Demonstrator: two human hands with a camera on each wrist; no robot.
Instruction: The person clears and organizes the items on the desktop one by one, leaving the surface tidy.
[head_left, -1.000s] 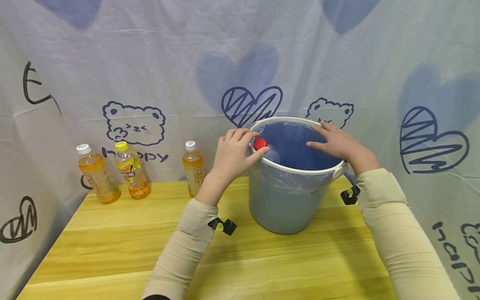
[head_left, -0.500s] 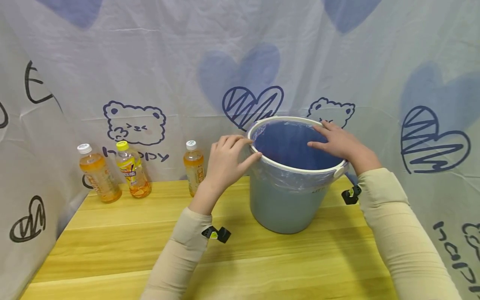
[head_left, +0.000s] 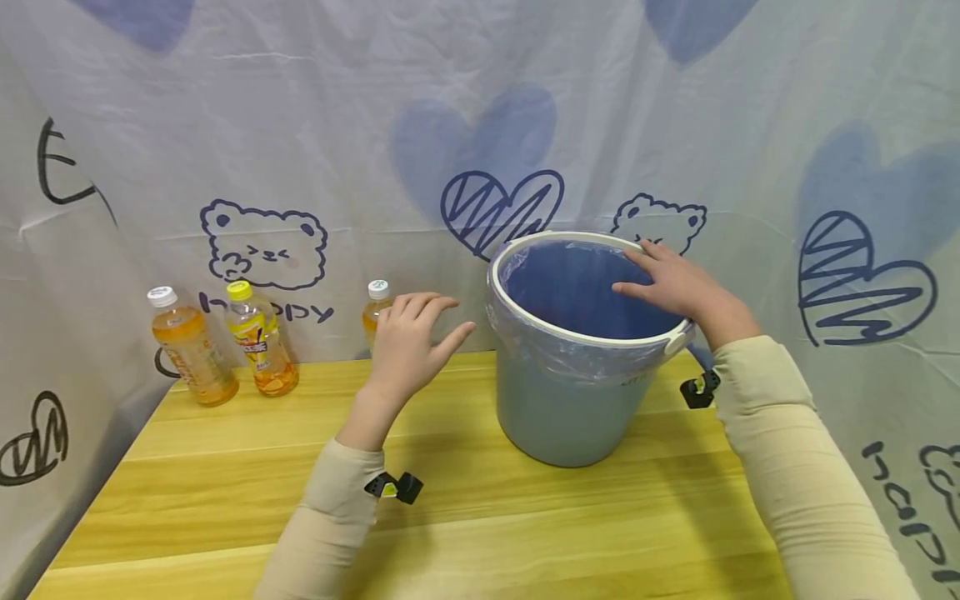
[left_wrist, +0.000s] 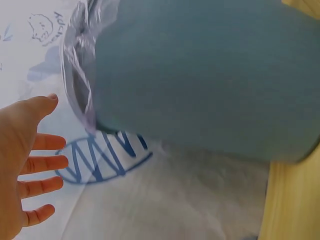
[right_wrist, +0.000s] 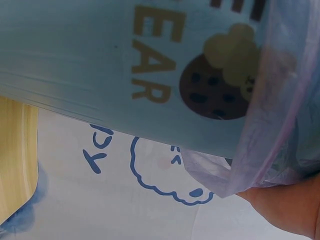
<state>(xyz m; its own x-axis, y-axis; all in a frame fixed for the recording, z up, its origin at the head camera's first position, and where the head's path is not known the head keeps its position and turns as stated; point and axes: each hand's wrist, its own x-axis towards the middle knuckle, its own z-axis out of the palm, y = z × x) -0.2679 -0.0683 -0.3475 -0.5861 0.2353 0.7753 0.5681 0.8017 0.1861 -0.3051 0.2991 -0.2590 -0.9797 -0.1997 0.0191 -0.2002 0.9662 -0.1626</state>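
My left hand (head_left: 405,343) hangs in the air left of the bin, thumb apart from the fingers and holding nothing. It overlaps a white-capped bottle (head_left: 374,315) of orange drink in the head view, hiding most of it. In the left wrist view the fingers (left_wrist: 47,164) are spread beside the bin's bag-covered rim. A grey-blue trash bin (head_left: 566,417) with a cream rim and clear liner bag (head_left: 555,350) stands upright on the table. My right hand (head_left: 675,287) rests over its right rim, fingers and thumb reaching inward. In the right wrist view the liner hides most of that hand.
Two more drink bottles stand at the table's back left, one white-capped (head_left: 193,354) and one yellow-capped (head_left: 262,346). A printed cloth (head_left: 337,125) hangs behind the wooden table (head_left: 517,533). Another stretch of cloth (head_left: 870,392) lies close on the right.
A red-capped bottle held by my left hand at the bin's left rim has dropped out of sight into the bin. The left hand then moved left, away from the rim. My right hand stayed put.
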